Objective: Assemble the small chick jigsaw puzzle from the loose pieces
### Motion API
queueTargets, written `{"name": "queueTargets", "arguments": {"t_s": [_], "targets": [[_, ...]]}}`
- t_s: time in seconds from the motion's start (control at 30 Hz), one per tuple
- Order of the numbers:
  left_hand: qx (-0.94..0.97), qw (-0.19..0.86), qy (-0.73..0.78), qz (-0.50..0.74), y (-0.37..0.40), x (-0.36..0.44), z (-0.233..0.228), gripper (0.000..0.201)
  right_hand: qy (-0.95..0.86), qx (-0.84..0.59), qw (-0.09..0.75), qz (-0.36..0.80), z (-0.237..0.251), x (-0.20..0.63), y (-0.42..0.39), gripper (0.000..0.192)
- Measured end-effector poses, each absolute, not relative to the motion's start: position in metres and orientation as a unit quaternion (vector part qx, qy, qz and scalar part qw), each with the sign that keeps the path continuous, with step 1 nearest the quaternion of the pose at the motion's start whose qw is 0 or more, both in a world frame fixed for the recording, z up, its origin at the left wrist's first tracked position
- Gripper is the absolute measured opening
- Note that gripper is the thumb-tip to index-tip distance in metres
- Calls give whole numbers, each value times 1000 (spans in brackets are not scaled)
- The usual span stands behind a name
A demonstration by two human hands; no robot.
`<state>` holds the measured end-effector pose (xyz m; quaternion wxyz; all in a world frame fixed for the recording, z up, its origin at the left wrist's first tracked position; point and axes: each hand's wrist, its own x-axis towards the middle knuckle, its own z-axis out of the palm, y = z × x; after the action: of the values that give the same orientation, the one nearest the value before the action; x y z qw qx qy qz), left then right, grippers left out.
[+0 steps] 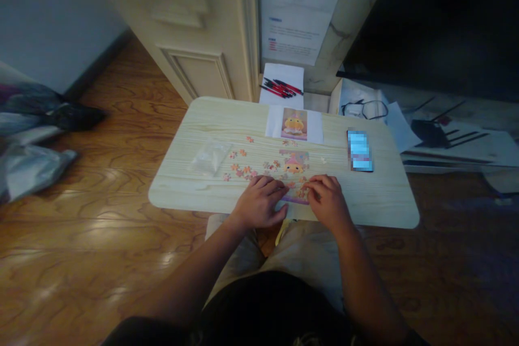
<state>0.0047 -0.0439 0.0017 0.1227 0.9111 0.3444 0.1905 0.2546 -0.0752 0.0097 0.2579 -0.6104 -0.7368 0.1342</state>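
Black shirt (275,308) nearest — beyond, left hand (261,203) loosely spread by the part-built puzzle (295,164), midway along the table (377,194); right hand (327,199) curled at its right side — whether gripping anything, I can't say.

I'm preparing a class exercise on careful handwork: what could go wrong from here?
The left hand and right hand are at the near end of the partly assembled jigsaw puzzle, so a slip might push it apart. Loose jigsaw pieces lie close to the left hand, so a brush could scatter them.
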Motion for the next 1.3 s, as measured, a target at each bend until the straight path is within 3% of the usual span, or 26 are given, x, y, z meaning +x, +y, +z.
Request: {"name": "queueTargets", "arguments": {"t_s": [0.47, 0.73, 0.93, 1.17, 1.3], "targets": [[911, 129, 344, 188, -44, 6, 3, 51, -734, -612, 260, 138, 11, 252, -75, 17], [910, 122, 349, 190, -44, 6, 4, 46, -730, -617, 263, 133, 10, 255, -73, 19], [911, 125, 345, 185, -44, 6, 4, 48, -754, -592, 255, 126, 6, 255, -71, 33], [916, 120, 339, 178, -44, 6, 3, 51, -753, -590, 267, 115, 4, 256, -70, 26], [915, 126, 339, 181, -43, 6, 3, 52, -738, -600, 289, 111, 5, 260, -70, 32]]}}
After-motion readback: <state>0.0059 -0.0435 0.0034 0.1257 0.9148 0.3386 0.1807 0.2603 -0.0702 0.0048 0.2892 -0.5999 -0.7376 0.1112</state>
